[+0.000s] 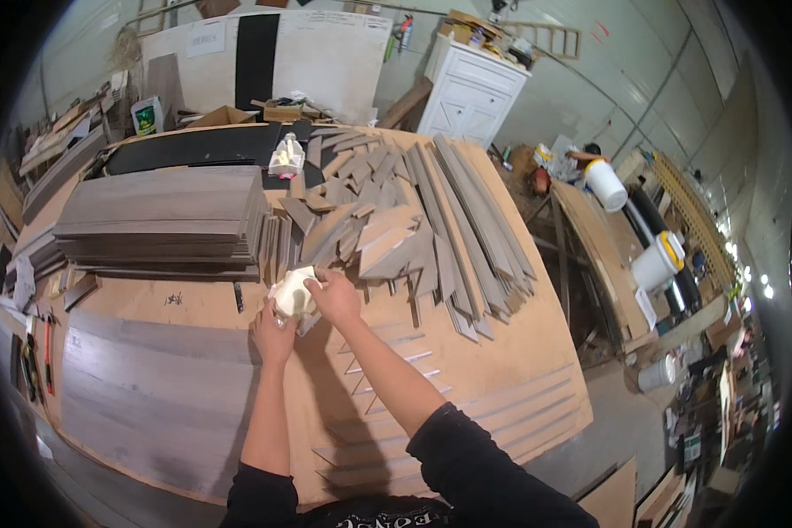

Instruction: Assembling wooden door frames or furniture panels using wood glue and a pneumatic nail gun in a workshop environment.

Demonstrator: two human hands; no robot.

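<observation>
Over the middle of the wooden table (185, 304), I hold a small cream-coloured thing (295, 293) between both hands; it looks like a crumpled wrapper or soft pack, and its exact kind is unclear. My left hand (275, 334) grips it from the lower left. The fingers of my right hand (336, 295) close on its right side. Just beyond my hands lies a jumbled heap of grey-brown wood offcuts (361, 211). Below my left forearm's side rests a wide grey wood panel (154, 387). Thin strips (502, 414) lie spaced in rows to the right of my right forearm.
A tall stack of grey boards (163, 211) stands at the left. Long wood strips (466, 229) are bundled at the right. A small white tray (286, 157) with pale pieces sits toward the back. Beyond the table are a white cabinet (471, 92) and white buckets (658, 261).
</observation>
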